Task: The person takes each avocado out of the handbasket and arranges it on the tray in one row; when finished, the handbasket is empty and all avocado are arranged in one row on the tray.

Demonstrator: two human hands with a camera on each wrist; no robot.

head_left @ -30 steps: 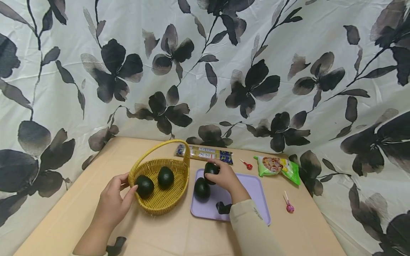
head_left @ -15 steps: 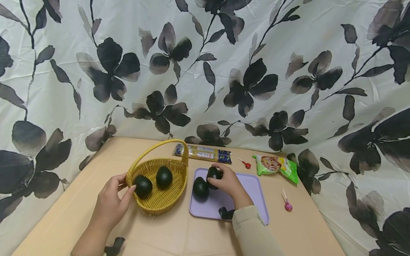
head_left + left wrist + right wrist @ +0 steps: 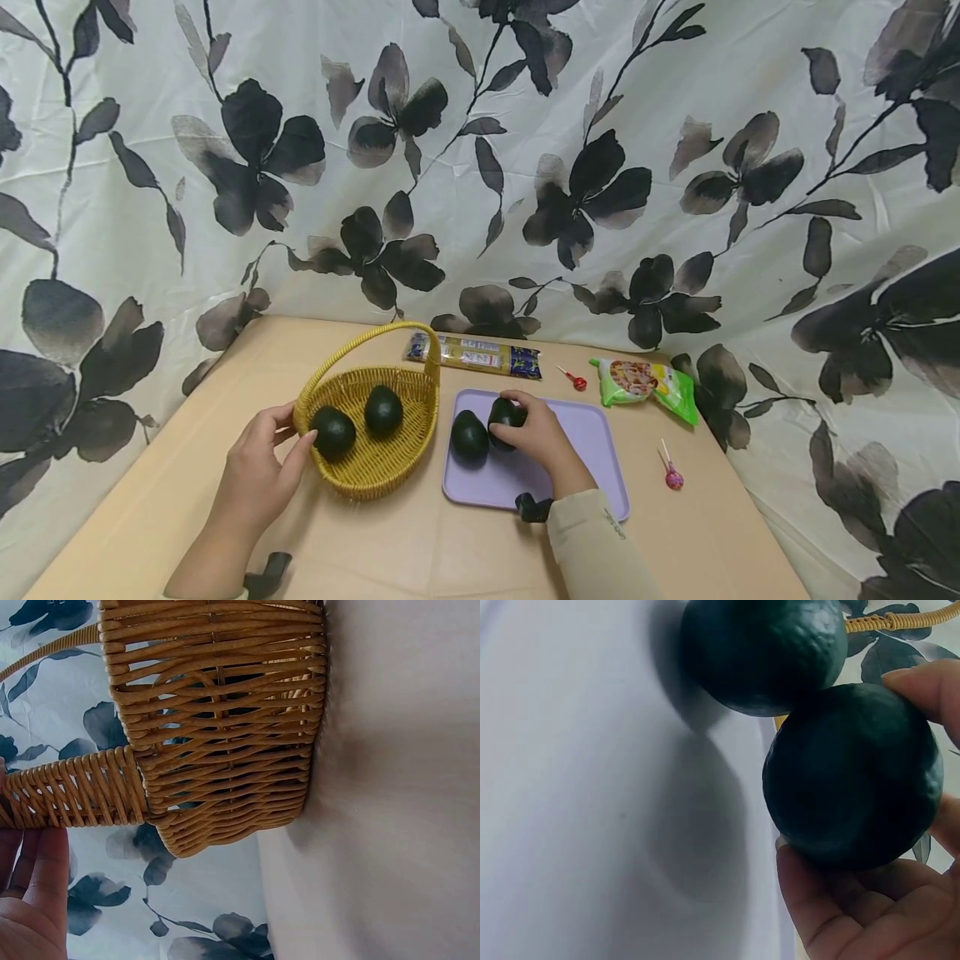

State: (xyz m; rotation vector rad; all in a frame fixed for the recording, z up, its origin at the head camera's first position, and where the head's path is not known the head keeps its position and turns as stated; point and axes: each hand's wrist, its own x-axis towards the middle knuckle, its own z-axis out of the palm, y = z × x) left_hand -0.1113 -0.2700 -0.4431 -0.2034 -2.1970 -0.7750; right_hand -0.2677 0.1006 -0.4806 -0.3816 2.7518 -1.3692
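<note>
My left hand [image 3: 258, 467] grips the base of the yellow wicker basket's [image 3: 375, 483] handle at its left side. In the left wrist view, fingers touch the woven handle base [image 3: 82, 787]. Two dark green avocados [image 3: 384, 412] lie in the basket. Over the lilac tray [image 3: 585, 433], my right hand [image 3: 542, 433] holds a third avocado [image 3: 855, 780] between thumb and fingers. Another avocado [image 3: 469, 437] lies on the tray just left of it. Their outlines meet in the right wrist view, and a shadow falls on the tray beside the held one.
Behind the basket and tray lies a long gold and blue packet [image 3: 476, 355]. A red lollipop [image 3: 577, 382] and a green snack bag [image 3: 647, 387] are at the back right. A pink lollipop [image 3: 673, 477] lies right of the tray. A floral cloth [image 3: 480, 167] hangs behind the table.
My right hand has moved the held avocado slightly right and nearer to me, beside the one on the tray. My left hand stays at the basket. The head view has shifted a little.
</note>
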